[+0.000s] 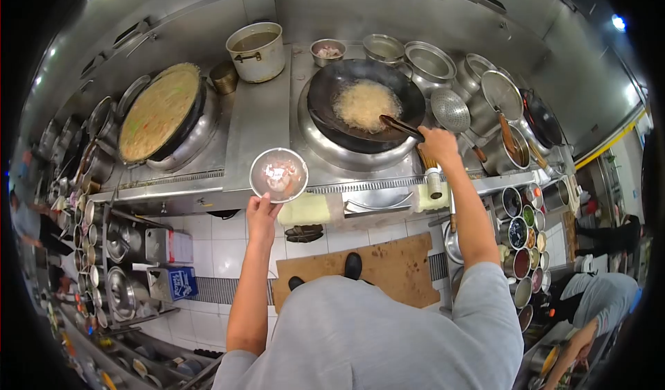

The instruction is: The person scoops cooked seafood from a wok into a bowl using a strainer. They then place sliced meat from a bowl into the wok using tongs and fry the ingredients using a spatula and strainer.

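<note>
A slim dark utensil [402,127] slants away from the fingers of the right hand [438,146], its long axis pointing forward and to the left, with its far end in pale, frothing liquid [364,104] inside a black wok [409,92]. A round, shiny metal bowl [259,175] lies just beyond the left hand's [263,211] fingertips, its mouth facing up, with wet, pinkish-white pieces [278,174] inside. The left fingers pinch the bowl's near edge, though those underneath are partly hidden. The right fingers are curled closed around the utensil's near end. Just beyond the right fingers, to their right, is a perforated metal skimmer [450,110]; on their near side is a pale, dark-topped container [433,181].
</note>
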`<action>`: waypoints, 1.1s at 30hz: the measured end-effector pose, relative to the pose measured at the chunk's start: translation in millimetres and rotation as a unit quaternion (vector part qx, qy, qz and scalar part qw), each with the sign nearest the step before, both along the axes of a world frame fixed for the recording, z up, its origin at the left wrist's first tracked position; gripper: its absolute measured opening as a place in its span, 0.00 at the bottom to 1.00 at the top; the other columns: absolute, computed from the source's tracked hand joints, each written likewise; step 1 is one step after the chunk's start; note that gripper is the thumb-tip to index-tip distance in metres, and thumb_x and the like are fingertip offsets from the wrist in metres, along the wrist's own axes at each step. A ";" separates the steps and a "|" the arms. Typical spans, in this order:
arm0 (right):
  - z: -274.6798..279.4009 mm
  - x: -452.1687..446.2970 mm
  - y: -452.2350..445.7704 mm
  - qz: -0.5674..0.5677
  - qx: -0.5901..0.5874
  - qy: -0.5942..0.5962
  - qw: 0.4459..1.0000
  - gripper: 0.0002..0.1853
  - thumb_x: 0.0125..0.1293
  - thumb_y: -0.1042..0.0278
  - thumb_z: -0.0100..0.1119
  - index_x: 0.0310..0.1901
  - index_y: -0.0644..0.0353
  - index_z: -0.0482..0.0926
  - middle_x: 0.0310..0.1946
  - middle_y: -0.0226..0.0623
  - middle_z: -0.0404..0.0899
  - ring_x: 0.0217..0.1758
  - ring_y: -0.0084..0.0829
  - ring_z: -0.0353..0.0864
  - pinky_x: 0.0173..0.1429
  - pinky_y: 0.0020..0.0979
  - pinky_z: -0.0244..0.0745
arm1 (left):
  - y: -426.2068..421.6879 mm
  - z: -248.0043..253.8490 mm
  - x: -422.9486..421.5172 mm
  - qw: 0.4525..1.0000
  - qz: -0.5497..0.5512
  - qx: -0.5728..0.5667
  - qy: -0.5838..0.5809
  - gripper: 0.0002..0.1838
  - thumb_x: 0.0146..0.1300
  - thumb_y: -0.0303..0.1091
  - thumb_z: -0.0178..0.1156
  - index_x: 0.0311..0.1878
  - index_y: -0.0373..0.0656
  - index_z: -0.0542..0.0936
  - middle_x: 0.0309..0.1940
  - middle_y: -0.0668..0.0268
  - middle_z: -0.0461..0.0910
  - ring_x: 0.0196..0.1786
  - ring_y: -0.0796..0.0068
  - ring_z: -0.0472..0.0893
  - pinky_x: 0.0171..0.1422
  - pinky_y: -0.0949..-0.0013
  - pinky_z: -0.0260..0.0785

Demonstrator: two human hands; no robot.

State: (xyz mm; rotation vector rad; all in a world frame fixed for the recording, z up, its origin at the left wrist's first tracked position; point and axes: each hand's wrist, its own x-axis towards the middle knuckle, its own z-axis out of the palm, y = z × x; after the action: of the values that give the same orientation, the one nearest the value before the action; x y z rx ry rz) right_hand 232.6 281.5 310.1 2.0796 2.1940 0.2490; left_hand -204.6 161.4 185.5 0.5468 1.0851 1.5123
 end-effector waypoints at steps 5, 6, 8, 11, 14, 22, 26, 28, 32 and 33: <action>-75.1 19.0 -2.9 -0.093 0.031 0.123 0.988 0.34 0.59 0.51 0.60 0.65 0.52 0.60 0.49 0.55 0.73 0.46 0.55 0.79 0.48 0.49 0.75 | -25.3 8.5 2.5 0.997 0.001 -0.028 -0.068 0.08 0.68 0.35 0.54 0.37 0.46 0.66 0.46 0.63 0.74 0.51 0.64 0.77 0.61 0.56 0.71; -80.9 17.2 -8.9 -0.124 0.041 0.141 0.981 0.35 0.58 0.51 0.60 0.66 0.51 0.59 0.50 0.55 0.72 0.46 0.56 0.79 0.48 0.49 0.75 | -32.3 5.9 1.6 0.997 0.011 -0.038 -0.064 0.08 0.68 0.35 0.54 0.37 0.46 0.66 0.46 0.63 0.74 0.51 0.64 0.77 0.61 0.56 0.71; -75.1 11.6 -19.5 -0.130 0.078 0.170 0.974 0.36 0.60 0.49 0.57 0.68 0.49 0.57 0.49 0.55 0.72 0.47 0.57 0.78 0.49 0.49 0.74 | -34.5 5.0 -2.9 0.996 0.001 -0.062 -0.065 0.08 0.67 0.35 0.55 0.38 0.46 0.66 0.47 0.63 0.74 0.51 0.62 0.76 0.60 0.56 0.71; -98.9 9.7 -36.0 -0.129 0.150 0.277 0.940 0.35 0.61 0.49 0.56 0.68 0.50 0.58 0.50 0.54 0.73 0.49 0.55 0.76 0.51 0.48 0.72 | -35.2 2.8 -9.2 0.998 -0.024 -0.024 -0.045 0.08 0.67 0.35 0.56 0.39 0.46 0.67 0.47 0.62 0.75 0.53 0.61 0.76 0.61 0.54 0.70; -114.6 -13.0 -93.4 -0.078 0.209 0.380 0.898 0.33 0.66 0.52 0.53 0.67 0.61 0.59 0.61 0.54 0.67 0.61 0.51 0.69 0.62 0.41 0.65 | -36.4 -2.7 -16.2 0.998 -0.044 0.003 -0.055 0.08 0.67 0.34 0.55 0.38 0.45 0.66 0.45 0.61 0.75 0.50 0.63 0.78 0.59 0.55 0.72; -197.3 -126.1 -345.3 -0.225 0.052 0.555 0.799 0.36 0.63 0.49 0.58 0.67 0.62 0.61 0.61 0.53 0.69 0.63 0.43 0.71 0.65 0.35 0.63 | -48.0 -51.9 -19.2 0.976 -0.184 -0.111 -0.033 0.11 0.67 0.35 0.56 0.33 0.47 0.63 0.42 0.63 0.74 0.46 0.64 0.78 0.51 0.59 0.75; -220.7 -167.7 -450.4 -0.279 -0.002 0.572 0.771 0.33 0.64 0.49 0.57 0.66 0.58 0.63 0.50 0.46 0.77 0.46 0.36 0.80 0.50 0.33 0.74 | -81.4 -76.4 18.9 0.941 -0.302 -0.149 0.018 0.10 0.67 0.33 0.55 0.33 0.48 0.63 0.39 0.64 0.75 0.43 0.70 0.78 0.47 0.63 0.77; -173.1 -182.2 -478.5 -0.362 -0.061 0.662 0.653 0.31 0.65 0.52 0.56 0.66 0.58 0.63 0.42 0.39 0.76 0.37 0.30 0.78 0.40 0.28 0.73 | -102.4 -87.3 44.0 0.914 -0.378 -0.142 0.042 0.11 0.66 0.33 0.55 0.31 0.47 0.64 0.39 0.65 0.74 0.42 0.74 0.77 0.46 0.63 0.77; -162.4 -191.1 -537.8 -0.364 -0.095 0.794 0.478 0.19 0.66 0.51 0.54 0.50 0.56 0.70 0.23 0.24 0.62 0.17 0.15 0.59 0.16 0.21 0.56 | -146.1 -74.9 90.0 0.846 -0.526 -0.027 0.083 0.11 0.65 0.34 0.57 0.31 0.44 0.66 0.39 0.67 0.72 0.44 0.77 0.75 0.48 0.63 0.77; -151.6 -194.7 -551.4 -0.369 -0.049 0.801 0.468 0.16 0.67 0.53 0.54 0.46 0.55 0.69 0.22 0.23 0.63 0.17 0.16 0.61 0.16 0.21 0.56 | -156.8 -62.2 100.2 0.823 -0.553 0.001 0.132 0.09 0.65 0.35 0.57 0.35 0.44 0.68 0.43 0.65 0.72 0.46 0.75 0.75 0.49 0.63 0.76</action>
State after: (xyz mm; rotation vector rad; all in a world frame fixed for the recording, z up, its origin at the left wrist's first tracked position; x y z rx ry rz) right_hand 37.9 -269.9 158.5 3.1048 0.6344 -2.7015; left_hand -104.4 4.6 123.3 1.1575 0.7076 0.4068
